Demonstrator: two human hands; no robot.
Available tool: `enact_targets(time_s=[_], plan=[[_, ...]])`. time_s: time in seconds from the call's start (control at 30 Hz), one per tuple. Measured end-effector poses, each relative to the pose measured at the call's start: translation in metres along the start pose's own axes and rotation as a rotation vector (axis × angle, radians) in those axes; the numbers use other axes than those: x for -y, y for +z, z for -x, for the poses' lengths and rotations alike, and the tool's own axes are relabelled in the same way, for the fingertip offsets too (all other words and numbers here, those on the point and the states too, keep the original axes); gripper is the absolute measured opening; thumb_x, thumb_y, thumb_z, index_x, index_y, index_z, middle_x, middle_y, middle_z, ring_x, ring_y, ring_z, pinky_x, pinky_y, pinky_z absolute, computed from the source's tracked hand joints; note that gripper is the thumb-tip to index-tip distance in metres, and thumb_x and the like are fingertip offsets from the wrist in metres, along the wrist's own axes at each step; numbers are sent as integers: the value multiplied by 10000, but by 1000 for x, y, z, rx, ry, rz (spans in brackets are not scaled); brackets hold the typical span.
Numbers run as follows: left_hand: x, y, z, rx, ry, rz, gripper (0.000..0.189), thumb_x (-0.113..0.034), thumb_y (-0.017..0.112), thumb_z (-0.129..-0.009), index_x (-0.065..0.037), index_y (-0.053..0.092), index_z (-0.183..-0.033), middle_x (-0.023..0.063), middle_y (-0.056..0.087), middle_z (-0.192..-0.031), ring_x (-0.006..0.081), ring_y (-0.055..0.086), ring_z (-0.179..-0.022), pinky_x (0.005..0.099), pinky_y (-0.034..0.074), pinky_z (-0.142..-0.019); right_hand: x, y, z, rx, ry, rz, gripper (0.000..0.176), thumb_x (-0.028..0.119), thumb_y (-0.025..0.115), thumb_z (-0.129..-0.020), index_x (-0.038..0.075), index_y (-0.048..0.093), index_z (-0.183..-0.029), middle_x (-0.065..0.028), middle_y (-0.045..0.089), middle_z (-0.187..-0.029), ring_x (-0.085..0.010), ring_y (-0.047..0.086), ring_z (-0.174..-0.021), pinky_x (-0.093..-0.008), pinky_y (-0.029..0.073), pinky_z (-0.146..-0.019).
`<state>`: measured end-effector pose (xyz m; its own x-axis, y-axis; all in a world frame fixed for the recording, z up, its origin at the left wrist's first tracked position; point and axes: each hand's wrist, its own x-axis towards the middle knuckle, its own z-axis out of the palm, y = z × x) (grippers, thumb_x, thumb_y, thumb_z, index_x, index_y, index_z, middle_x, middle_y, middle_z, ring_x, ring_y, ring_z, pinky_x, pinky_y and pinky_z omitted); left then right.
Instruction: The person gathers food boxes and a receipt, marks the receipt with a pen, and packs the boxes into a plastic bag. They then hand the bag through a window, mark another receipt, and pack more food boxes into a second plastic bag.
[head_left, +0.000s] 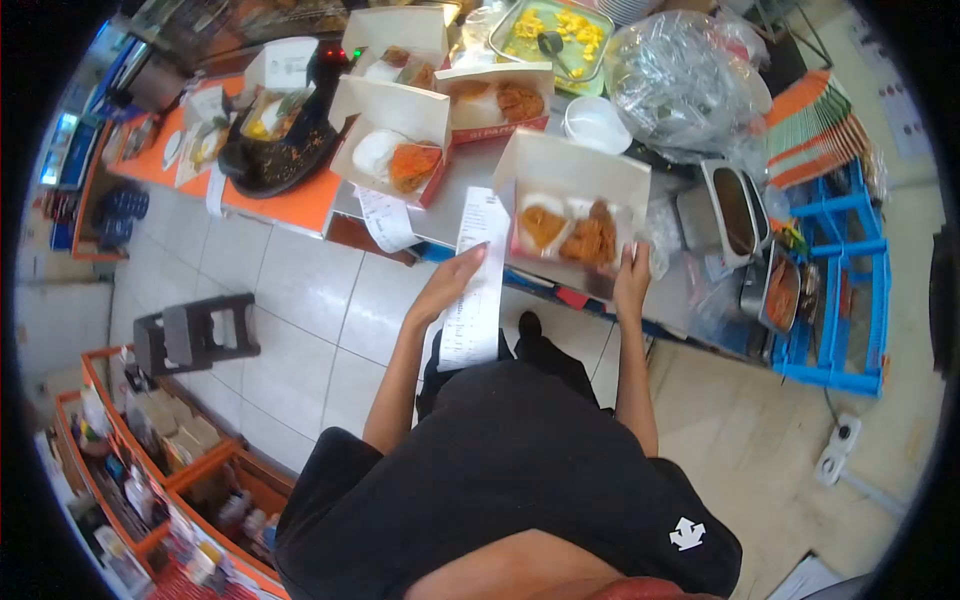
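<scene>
My left hand (452,284) pinches a long printed receipt (472,318) that hangs down in front of my black shirt. The top of the receipt reaches up beside an open takeaway box (572,168). My right hand (632,280) grips the near right corner of this box, which holds white rice, a browned piece (543,226) and fried chicken (590,238). Left of it stands another open box (398,128) with rice and an orange-red piece. A third open box (494,106) with rice and a fried piece sits just behind.
A second receipt (388,220) droops over the counter edge. Behind the boxes are a glass dish (552,42) of yellow food, white bowls (597,124) and plastic bags (682,85). Metal containers (716,212) and a blue crate (832,290) stand right; a grey stool (195,333) is on the floor.
</scene>
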<state>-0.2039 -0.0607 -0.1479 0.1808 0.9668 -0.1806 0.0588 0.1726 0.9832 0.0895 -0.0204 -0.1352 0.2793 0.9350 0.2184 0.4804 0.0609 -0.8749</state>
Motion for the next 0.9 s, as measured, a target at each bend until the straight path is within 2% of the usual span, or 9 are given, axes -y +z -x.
enact_targets(time_s=[0.13,0.2,0.4,0.5,0.53,0.67,0.73,0.8,0.9], plan=[[12,56,24,-64,10,587,671,-435,482,-900,2,278,-1367,124,424,-1304,193,428,-1165,303,350,-977,-1,-28,35,98,-89,38,257,258,423,-940,1,416,-928,-141,436,-667,-163,403,-609,-303,386,-584],[39,78,37,-251,19,690,609,-370,536,-876,-6,330,-1319,109,480,-1220,191,465,-1122,312,386,-950,15,-38,42,334,87,79,280,278,447,-935,-2,448,-926,-136,502,-712,-157,500,-654,-307,418,-620],[70,62,89,-509,19,908,527,-352,563,-841,-12,417,-1216,118,534,-1121,213,562,-999,337,477,-857,50,5,-26,939,69,-274,399,393,447,-926,21,516,-1053,-76,574,-879,-157,564,-856,-300,476,-717],[90,49,107,-541,34,1197,510,-418,526,-843,-12,467,-1146,146,564,-1082,236,591,-960,354,495,-842,64,87,-98,492,92,-420,496,433,444,-910,-13,477,-1125,-109,563,-932,-191,561,-767,-322,495,-677],[108,39,115,-315,116,1346,516,-448,488,-854,-7,486,-1121,161,567,-1091,245,595,-963,354,497,-846,65,118,-124,356,29,-358,510,420,452,-907,-44,482,-1116,-112,567,-886,-182,553,-676,-321,496,-630],[79,52,143,-576,119,1292,554,-449,477,-858,5,461,-1176,163,554,-1116,260,582,-998,364,488,-873,43,192,-199,308,-97,-81,360,333,509,-870,-23,462,-894,-117,494,-731,-218,520,-572,-350,464,-417],[71,61,161,-805,106,1088,565,-439,473,-860,5,435,-1209,161,539,-1138,271,576,-1009,376,483,-883,38,190,-207,355,-100,-52,375,324,587,-806,-34,477,-805,-158,513,-729,-284,529,-597,-400,457,-521],[86,72,177,-858,137,1129,559,-435,469,-863,2,432,-1210,160,532,-1147,273,573,-1015,378,481,-887,12,192,-205,294,-399,122,337,268,592,-773,-63,555,-826,-229,546,-786,-372,537,-757,-448,416,-700],[92,106,199,-819,204,1370,583,-473,445,-860,-2,441,-1203,177,556,-1111,295,590,-977,402,496,-856,30,156,-166,375,-342,266,303,213,559,-772,-63,551,-896,-259,550,-865,-386,536,-845,-434,422,-708]])
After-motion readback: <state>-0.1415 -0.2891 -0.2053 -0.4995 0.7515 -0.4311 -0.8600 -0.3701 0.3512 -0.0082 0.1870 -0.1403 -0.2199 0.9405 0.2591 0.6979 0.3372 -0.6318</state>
